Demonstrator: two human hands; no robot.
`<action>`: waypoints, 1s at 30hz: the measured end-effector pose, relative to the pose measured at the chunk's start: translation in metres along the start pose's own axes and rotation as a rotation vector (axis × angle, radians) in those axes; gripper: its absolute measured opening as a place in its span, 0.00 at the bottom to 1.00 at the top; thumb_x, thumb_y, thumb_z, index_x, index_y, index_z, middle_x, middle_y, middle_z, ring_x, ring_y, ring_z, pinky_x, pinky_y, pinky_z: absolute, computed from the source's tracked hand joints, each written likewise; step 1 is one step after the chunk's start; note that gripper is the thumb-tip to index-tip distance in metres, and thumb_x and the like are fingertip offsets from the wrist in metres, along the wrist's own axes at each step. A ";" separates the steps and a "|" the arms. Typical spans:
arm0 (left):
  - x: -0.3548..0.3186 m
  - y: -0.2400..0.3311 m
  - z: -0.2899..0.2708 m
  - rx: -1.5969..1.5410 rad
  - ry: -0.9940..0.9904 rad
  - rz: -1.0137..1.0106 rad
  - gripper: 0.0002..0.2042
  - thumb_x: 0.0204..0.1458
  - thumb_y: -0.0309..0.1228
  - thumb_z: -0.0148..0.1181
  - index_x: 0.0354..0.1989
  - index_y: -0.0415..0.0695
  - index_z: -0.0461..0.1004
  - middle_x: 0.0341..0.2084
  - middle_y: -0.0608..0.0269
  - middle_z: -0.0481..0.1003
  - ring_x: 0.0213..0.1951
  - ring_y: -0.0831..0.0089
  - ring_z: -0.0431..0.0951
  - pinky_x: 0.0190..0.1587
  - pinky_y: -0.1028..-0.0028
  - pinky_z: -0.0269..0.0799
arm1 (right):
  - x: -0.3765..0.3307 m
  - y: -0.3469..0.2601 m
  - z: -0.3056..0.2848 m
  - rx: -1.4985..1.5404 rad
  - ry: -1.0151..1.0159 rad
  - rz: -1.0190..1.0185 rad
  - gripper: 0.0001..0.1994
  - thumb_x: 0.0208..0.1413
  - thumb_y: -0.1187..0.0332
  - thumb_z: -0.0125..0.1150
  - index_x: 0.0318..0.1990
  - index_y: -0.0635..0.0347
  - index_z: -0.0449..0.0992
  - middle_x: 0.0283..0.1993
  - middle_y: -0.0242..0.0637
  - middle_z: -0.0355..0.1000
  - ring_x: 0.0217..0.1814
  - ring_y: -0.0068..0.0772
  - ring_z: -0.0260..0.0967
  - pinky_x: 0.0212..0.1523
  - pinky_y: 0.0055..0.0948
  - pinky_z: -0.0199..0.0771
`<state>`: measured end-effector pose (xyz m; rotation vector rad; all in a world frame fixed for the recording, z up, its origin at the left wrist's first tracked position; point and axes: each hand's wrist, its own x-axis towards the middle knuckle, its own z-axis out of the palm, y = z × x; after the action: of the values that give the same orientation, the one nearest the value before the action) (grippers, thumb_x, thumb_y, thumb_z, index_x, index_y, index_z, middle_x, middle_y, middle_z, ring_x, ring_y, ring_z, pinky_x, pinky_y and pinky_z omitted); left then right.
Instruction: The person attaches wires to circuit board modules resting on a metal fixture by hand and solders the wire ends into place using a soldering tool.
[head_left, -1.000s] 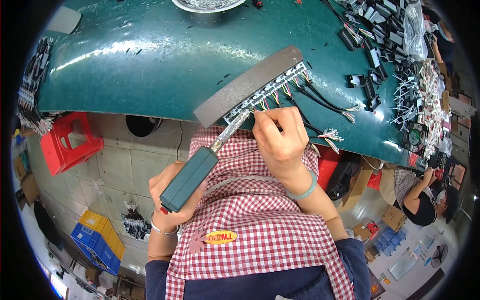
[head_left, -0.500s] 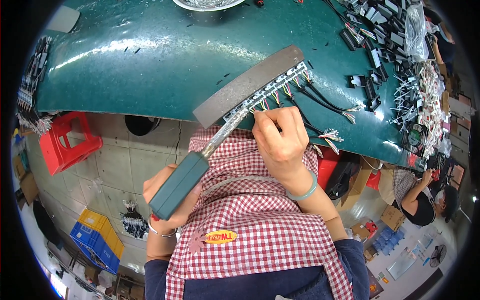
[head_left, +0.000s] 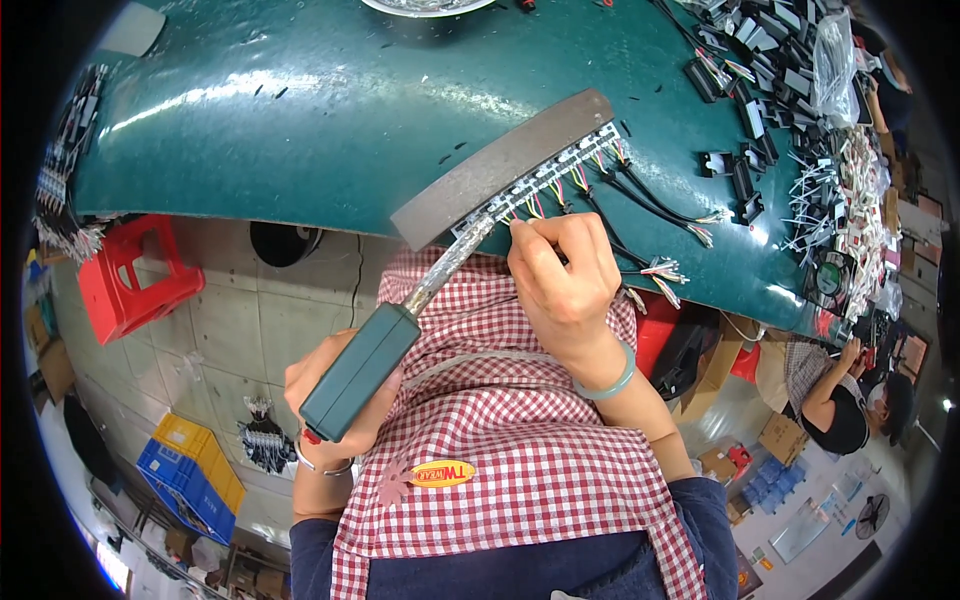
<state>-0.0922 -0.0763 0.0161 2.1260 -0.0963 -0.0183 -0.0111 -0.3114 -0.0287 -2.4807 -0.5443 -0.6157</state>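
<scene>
My left hand (head_left: 315, 378) is closed around the dark green handle of a soldering iron (head_left: 362, 368), whose shaft is wrapped in foil. The iron's tip touches or nearly touches a row of small circuit boards (head_left: 545, 180) along a curved brown bar (head_left: 500, 165). Thin coloured wires from black cables (head_left: 655, 200) run to the boards toward the right end. Beside the tip, my right hand (head_left: 568, 285) is pinched closed at the lower edge of the row. What its fingertips hold is mostly hidden, though wire ends show close by.
The bar lies at the front edge of a green table (head_left: 300, 150). Black housings (head_left: 745, 130) and white-ended wires (head_left: 860, 200) are heaped at right, cable bundles (head_left: 65, 170) at far left. A white bowl (head_left: 428, 6) stands at the back. Below are a red stool (head_left: 130, 285) and crates (head_left: 195, 475). A co-worker (head_left: 840, 400) sits at right.
</scene>
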 end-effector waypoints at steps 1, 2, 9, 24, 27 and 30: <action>0.002 0.001 -0.001 0.021 -0.009 0.010 0.11 0.39 0.24 0.71 0.33 0.38 0.80 0.30 0.59 0.77 0.31 0.69 0.77 0.36 0.74 0.68 | 0.000 0.000 0.000 0.000 0.000 -0.001 0.11 0.37 0.78 0.65 0.33 0.63 0.79 0.31 0.34 0.69 0.33 0.35 0.67 0.27 0.29 0.71; 0.003 0.002 -0.001 0.021 -0.008 0.010 0.11 0.39 0.24 0.71 0.33 0.38 0.80 0.30 0.59 0.77 0.31 0.69 0.77 0.36 0.74 0.68 | 0.000 -0.001 0.000 -0.005 -0.002 -0.002 0.11 0.37 0.78 0.65 0.33 0.63 0.79 0.31 0.34 0.70 0.33 0.35 0.68 0.27 0.29 0.71; 0.009 0.000 0.003 -0.041 -0.012 0.048 0.10 0.39 0.25 0.68 0.30 0.34 0.77 0.23 0.56 0.75 0.23 0.64 0.75 0.27 0.71 0.66 | 0.000 -0.001 0.000 -0.006 -0.011 -0.004 0.11 0.36 0.78 0.64 0.32 0.63 0.79 0.31 0.33 0.70 0.33 0.35 0.68 0.27 0.28 0.71; 0.011 -0.003 0.004 -0.101 -0.042 0.046 0.10 0.39 0.23 0.65 0.30 0.32 0.76 0.23 0.55 0.73 0.21 0.64 0.74 0.25 0.72 0.66 | 0.002 0.001 -0.002 -0.018 -0.057 -0.045 0.11 0.36 0.74 0.60 0.32 0.64 0.78 0.32 0.34 0.68 0.34 0.35 0.67 0.27 0.27 0.71; 0.012 -0.002 0.004 -0.103 -0.041 0.041 0.10 0.39 0.23 0.65 0.30 0.32 0.76 0.23 0.55 0.73 0.21 0.64 0.74 0.25 0.72 0.66 | 0.002 0.000 -0.002 -0.028 -0.060 -0.037 0.11 0.36 0.74 0.60 0.32 0.64 0.77 0.31 0.34 0.68 0.34 0.35 0.67 0.27 0.27 0.71; 0.012 -0.001 0.003 -0.098 -0.043 0.039 0.09 0.39 0.23 0.65 0.30 0.32 0.76 0.24 0.54 0.73 0.21 0.64 0.74 0.25 0.72 0.66 | 0.003 -0.001 -0.001 -0.034 -0.057 -0.041 0.11 0.36 0.74 0.60 0.32 0.63 0.77 0.31 0.34 0.67 0.34 0.35 0.67 0.27 0.27 0.71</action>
<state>-0.0807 -0.0794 0.0136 2.0257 -0.1596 -0.0449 -0.0093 -0.3106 -0.0257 -2.5315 -0.6128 -0.5755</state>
